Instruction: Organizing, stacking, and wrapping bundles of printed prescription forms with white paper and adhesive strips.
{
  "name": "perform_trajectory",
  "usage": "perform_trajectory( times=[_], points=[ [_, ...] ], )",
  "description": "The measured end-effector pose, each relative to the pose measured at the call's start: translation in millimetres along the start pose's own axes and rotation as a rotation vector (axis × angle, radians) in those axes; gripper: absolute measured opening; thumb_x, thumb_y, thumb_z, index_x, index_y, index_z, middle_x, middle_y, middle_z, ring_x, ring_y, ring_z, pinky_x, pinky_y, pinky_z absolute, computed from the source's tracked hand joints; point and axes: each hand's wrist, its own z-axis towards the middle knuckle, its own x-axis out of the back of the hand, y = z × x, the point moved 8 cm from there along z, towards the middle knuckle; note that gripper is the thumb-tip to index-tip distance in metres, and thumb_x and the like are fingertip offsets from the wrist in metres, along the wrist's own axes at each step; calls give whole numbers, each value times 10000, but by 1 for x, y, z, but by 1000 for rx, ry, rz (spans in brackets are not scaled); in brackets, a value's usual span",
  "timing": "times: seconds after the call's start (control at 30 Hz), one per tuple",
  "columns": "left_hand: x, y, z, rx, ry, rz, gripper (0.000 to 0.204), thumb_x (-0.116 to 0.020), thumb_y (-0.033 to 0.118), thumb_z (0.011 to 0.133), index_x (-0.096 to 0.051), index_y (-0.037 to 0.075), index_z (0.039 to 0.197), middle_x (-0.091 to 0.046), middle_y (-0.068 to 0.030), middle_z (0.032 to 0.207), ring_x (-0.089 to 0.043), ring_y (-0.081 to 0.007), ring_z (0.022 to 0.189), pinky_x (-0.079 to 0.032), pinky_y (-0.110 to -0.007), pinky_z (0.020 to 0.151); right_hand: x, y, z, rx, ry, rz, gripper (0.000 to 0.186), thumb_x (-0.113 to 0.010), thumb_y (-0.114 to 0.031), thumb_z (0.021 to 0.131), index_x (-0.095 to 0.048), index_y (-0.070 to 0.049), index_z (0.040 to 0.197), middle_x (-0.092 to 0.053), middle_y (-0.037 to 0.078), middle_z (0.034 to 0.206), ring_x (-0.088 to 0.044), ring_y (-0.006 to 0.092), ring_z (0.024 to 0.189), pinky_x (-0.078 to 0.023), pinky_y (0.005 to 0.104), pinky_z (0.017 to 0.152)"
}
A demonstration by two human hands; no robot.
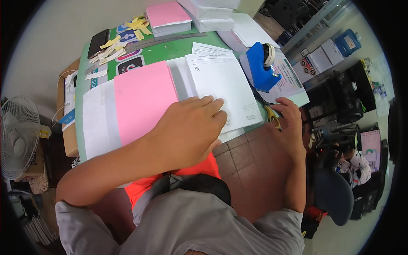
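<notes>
A white printed prescription pad [225, 83] lies near the table's front edge, with loose sheets behind it. My left hand [193, 123] rests across its lower left side. Its fingers are bent and pressed on the pad, the thumb low by the near edge. Scissors [272, 118] with yellow and black handles lie right of the pad, blades toward the tape dispenser. Around their handles my right hand [290, 125] curves, thumb and fingers at the loops. A stack of pink paper [146, 95] on white sheets [100, 114] sits under and left of my left forearm.
A blue tape dispenser [260, 70] stands right of the pad. A metal ruler [165, 41], yellow paper strips [138, 26] and a dark phone [98, 43] lie farther back. Paper stacks [170, 19] line the far edge. A fan [19, 140] is at left, an office chair [333, 191] at right.
</notes>
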Motion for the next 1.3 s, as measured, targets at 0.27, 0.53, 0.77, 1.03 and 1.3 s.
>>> perform_trajectory(
  times=[0.27, 0.53, 0.77, 1.03, 1.3],
  points=[
    [-45, -24, 16, 268, -505, -19, 413, -809, 282, 829, -733, -3, 1118, -696, -192, 1289, -694, -366, 1109, -575, -467, 880, -6, -40, 17, 179, -154, 117, 587, -958, -155, 598, -711, -103, 1127, -660, 59, 1272, -593, 290, 1203, -414, 425, 1045],
    [-41, -25, 18, 237, -446, 11, 391, -789, 314, 839, -755, 32, 1107, -696, -185, 1307, -701, -359, 1086, -578, -457, 868, -6, -39, 28, 270, -168, 141, 315, -914, -105, 666, -779, -104, 950, -713, 35, 1157, -616, 256, 1125, -419, 413, 1020],
    [-23, -26, 20, 166, -100, -34, 485, -824, 334, 794, -738, 46, 1174, -716, -170, 1267, -702, -362, 1097, -570, -453, 916, 10, -54, 43, 391, 42, 79, 239, -880, -40, 698, -782, -92, 910, -736, 26, 1075, -632, 242, 1041, -448, 405, 958],
    [16, -121, 58, 427, 214, -102, 271, -801, 189, 829, -784, 57, 1065, -777, -149, 921, -725, -290, 778, -580, -385, 803, 44, -49, 107, 391, 593, 196, 159, -820, -11, 815, -776, -79, 952, -743, 69, 1030, -646, 203, 899, -504, 301, 821],
    [54, -223, 97, 666, 461, -105, 266, -776, 230, 892, -773, -18, 988, -732, -110, 728, -645, -166, 613, -530, -332, 642, -32, -24, 170, 54, 275, 343, 194, -810, -182, 858, -756, -17, 944, -744, 92, 922, -654, 161, 806, -532, 304, 750]
  ],
)
